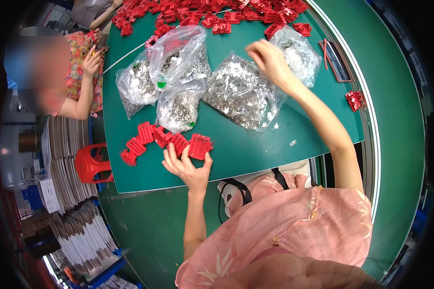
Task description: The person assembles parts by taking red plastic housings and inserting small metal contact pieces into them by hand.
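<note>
My left hand (190, 173) is at the near edge of the green table, thumb and fingers closed on the lower edge of a red plastic housing (200, 146). Several similar red housings (145, 133) run in a curved row to the left of it. Above a clear bag of small metal parts (238, 91), my right hand (271, 61) is raised with its fingers curled together. Whatever those fingertips hold, if anything, is too small to make out. Another clear bag with pale pieces (296, 55) lies just right of that hand.
More clear bags of small parts (178, 55) lie left of centre. A heap of red housings (222, 19) covers the far end. A phone (340, 62) and a single red housing (354, 100) lie at the right edge. A co-worker (82, 72) and a red stool (92, 164) are at the left.
</note>
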Demonstrator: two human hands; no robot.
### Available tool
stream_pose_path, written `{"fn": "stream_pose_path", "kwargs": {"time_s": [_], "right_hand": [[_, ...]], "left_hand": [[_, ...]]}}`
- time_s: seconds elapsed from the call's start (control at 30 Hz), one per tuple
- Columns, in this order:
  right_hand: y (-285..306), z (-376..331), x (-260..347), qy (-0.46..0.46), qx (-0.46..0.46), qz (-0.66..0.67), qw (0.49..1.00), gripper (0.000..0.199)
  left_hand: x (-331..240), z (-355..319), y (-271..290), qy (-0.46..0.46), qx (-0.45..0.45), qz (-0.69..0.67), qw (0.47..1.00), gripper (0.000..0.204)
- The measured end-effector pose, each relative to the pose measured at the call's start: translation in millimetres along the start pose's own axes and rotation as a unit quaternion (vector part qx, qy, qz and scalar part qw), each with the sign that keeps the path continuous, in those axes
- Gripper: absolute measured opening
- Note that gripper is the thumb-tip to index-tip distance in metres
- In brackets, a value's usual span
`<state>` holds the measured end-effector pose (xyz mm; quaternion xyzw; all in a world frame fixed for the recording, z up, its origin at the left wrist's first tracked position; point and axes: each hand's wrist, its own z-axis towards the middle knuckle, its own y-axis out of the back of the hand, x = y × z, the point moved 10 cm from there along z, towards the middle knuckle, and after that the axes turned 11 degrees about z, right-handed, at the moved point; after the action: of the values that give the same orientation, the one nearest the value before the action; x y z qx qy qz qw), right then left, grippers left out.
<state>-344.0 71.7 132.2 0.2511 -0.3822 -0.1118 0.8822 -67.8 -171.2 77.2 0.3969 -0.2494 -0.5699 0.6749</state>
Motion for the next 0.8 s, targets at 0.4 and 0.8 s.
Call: {"fn": "stream_pose_path", "kwargs": {"time_s": [0.4, 0.8], "right_hand": [[-112.6, 107.6, -136.3, -0.079, 0.117, -0.153, 0.978, 0.04], [-36.2, -8.2, -37.8, -0.38, 0.173, 0.607, 0.677, 0.024]], "left_hand": [[45.2, 3.3, -3.4, 0.076, -0.013, 0.048, 0.996, 0.066], [-37.2, 16.9, 14.1, -0.064, -0.049, -0.091, 0.993, 0.051]]}}
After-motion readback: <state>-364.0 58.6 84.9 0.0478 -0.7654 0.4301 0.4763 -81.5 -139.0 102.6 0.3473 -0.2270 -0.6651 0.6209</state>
